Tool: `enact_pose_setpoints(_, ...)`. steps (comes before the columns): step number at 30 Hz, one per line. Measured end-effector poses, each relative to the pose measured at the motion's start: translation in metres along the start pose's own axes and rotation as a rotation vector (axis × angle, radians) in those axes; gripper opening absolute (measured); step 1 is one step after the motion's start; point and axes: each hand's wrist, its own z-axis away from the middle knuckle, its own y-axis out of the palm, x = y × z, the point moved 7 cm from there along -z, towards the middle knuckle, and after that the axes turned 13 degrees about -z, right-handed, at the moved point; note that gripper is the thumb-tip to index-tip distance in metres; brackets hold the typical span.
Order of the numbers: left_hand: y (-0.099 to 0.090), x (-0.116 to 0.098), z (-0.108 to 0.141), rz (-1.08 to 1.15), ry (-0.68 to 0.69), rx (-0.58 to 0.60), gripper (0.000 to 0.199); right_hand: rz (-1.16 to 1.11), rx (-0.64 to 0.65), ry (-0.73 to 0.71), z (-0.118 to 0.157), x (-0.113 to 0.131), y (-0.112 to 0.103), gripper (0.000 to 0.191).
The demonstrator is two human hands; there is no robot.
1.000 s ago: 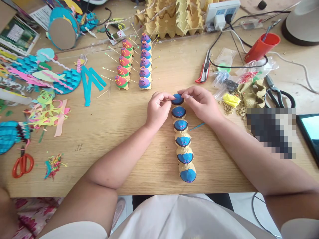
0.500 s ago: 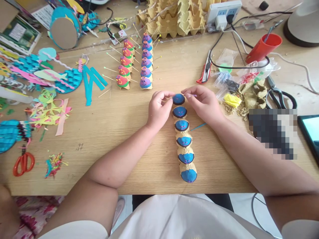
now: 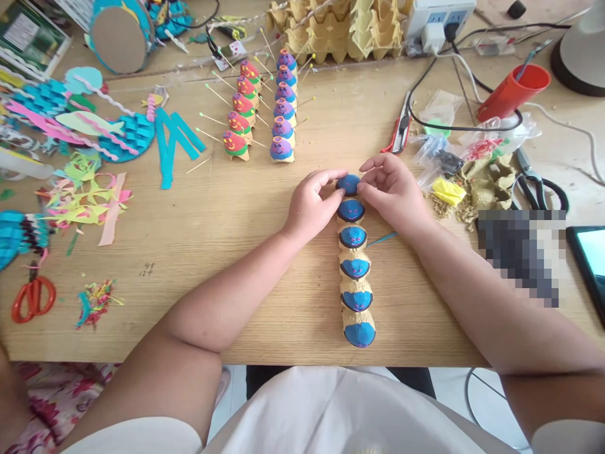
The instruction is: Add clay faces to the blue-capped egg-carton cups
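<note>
A strip of egg-carton cups [image 3: 355, 253] lies lengthwise before me, its domes coated in blue with dark rims; several carry small purple-pink facial features. At its far end, my left hand [image 3: 312, 200] grips the left side of the last blue cup [image 3: 348, 184] between thumb and fingers. My right hand [image 3: 394, 194] is at that cup's right side, fingers curled and thumb tip against or very near it; anything tiny in its fingertips is hidden. A thin blue strip [image 3: 382, 239] lies right of the carton, below my right hand.
Beyond my hands stand two finished-looking carton rows, one red and green [image 3: 240, 123], one purple [image 3: 282, 126]. To the right are a utility knife [image 3: 401, 129], yellow clay [image 3: 448, 192], black-handled scissors [image 3: 539, 186] and a tilted red cup [image 3: 513, 94]. Orange scissors [image 3: 34, 299] and paper scraps [image 3: 98, 304] lie left.
The view has shifted slightly. My right thumb has come in against the far cup, and the small purple piece seen by those fingers no longer shows. My left hand keeps its grip.
</note>
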Motion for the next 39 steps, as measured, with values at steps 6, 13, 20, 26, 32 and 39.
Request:
enact_pose_setpoints(6, 0.004, -0.002, 0.0, -0.019, 0.059, 0.026, 0.034, 0.024, 0.017, 0.006, 0.0, 0.003, 0.001, 0.028)
enact_pose_setpoints(13, 0.006, -0.006, 0.002, 0.005, 0.118, 0.007, 0.036, 0.037, 0.022, 0.004, 0.0, 0.004, -0.001, 0.023)
enact_pose_setpoints(20, 0.005, -0.011, 0.002, 0.012, 0.166, 0.002, 0.035, 0.015, 0.04, -0.004, -0.001, 0.004, 0.0, 0.022)
enact_pose_setpoints(26, 0.004, -0.014, 0.003, 0.001, 0.168, 0.002, 0.035, -0.015, 0.04, 0.011, -0.001, 0.002, -0.001, 0.025)
enact_pose_setpoints(32, 0.003, -0.017, 0.004, -0.019, 0.167, 0.006, 0.034, -0.018, 0.043, 0.021, -0.001, 0.0, -0.001, 0.023)
enact_pose_setpoints(39, 0.003, -0.018, 0.005, -0.009, 0.17, 0.001, 0.034, -0.024, 0.058, 0.009, -0.002, -0.001, -0.001, 0.023)
